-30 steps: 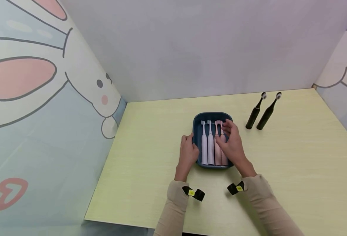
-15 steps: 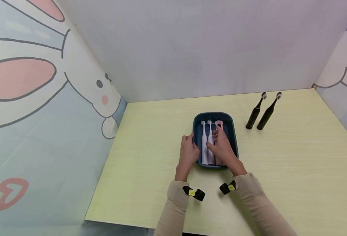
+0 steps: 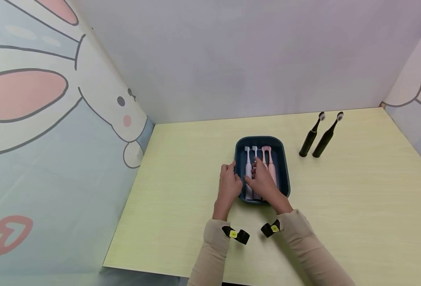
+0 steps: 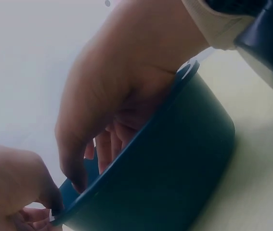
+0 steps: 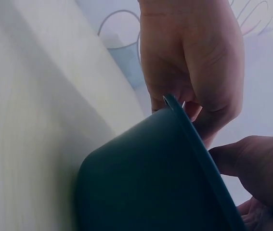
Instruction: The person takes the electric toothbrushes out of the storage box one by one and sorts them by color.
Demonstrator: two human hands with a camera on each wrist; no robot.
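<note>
A dark blue plastic basket (image 3: 287, 174) holds several electric toothbrushes lying side by side. A white toothbrush (image 3: 248, 171) lies leftmost, with a second white toothbrush (image 3: 255, 149) beside it, partly covered. To their right are two pink toothbrushes (image 3: 272, 169). My left hand (image 3: 229, 182) grips the basket's left rim, as the right wrist view also shows. Over the basket, my right hand (image 3: 264, 182) reaches down with loosely bent fingers above the second white toothbrush. In the left wrist view, its fingers dip inside the wall; their contact with a brush is hidden.
Two black electric toothbrushes, one on the left (image 3: 308, 141) and one on the right (image 3: 323, 142), stand on the pale yellow table (image 3: 174, 190), right of the basket. A grey wall (image 3: 231, 59) rises behind, and a rabbit-printed wall (image 3: 53, 186) at left.
My right hand has moved left across the basket, from the pink toothbrushes to the white ones, uncovering the right pink brush. The left hand and the basket stay where they were.
</note>
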